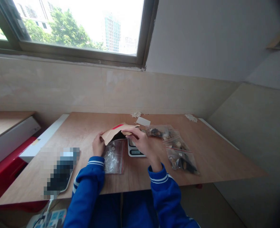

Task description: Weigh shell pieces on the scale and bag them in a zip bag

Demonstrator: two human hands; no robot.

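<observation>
A brown paper bag [110,134] with a red mark lies tilted between my hands, its dark mouth facing me. My left hand [98,144] grips the bag's left edge. At the mouth, my right hand [140,139] pinches a small tan piece [126,133], its fingers closed. Under my right hand is a white digital scale [136,152], partly covered by the hand and the bag. A clear zip bag [115,158] lies below the paper bag, between my left forearm and the scale.
Several zip bags of dark and tan pieces [182,160] lie right of the scale. A white card [143,121] and white scraps [136,114] are near the back edge. A blurred phone-like object [61,172] rests at left, with a cable and power strip below.
</observation>
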